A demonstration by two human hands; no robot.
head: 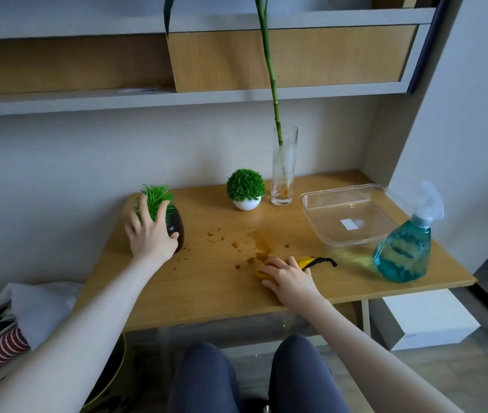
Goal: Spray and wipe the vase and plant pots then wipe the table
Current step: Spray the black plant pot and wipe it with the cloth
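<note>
So nearest to me, my right hand (289,277) is pressed flat on the yellow cloth (304,262), fingers curled over it, right at the edge of the brown spill (259,248) on the table (222,293). Cloth looks soft and floppy, so I'd guess it bunches up unless I keep my palm on it. A bit further out on the left, my left hand (150,235) is wrapped around the dark pot (175,226) with the grassy plant, fingers spread wide over the leaves and rim. That pot looks smooth and glossy, probably slippery if wet, so I'd grab low around the body. Spray bottle (402,251) sits off to the right, next to a clear tray (353,216). At the back, the white pot (247,204) and the glass vase (283,174) stand side by side; the vase looks tall and tippy, definitely fragile.
</note>
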